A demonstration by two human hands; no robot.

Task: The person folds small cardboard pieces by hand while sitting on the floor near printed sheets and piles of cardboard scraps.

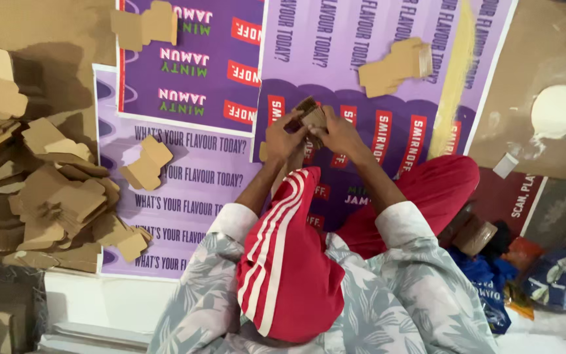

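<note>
Both my hands meet over purple printed sheets (198,190) spread on the floor. My left hand (283,137) and my right hand (339,128) together grip a small brown cardboard piece (311,115), partly folded, between the fingers. My knees in red trousers with white stripes (289,255) rise below the hands. Flat die-cut cardboard blanks lie near: one (145,164) to the left, one (397,65) further ahead on the right, one (145,25) at the top.
A big heap of cardboard blanks (47,196) fills the left side. A roll of brown tape (476,236) sits by my right knee, with blue bags (558,278) beyond. A white round patch (555,111) marks the bare floor at right.
</note>
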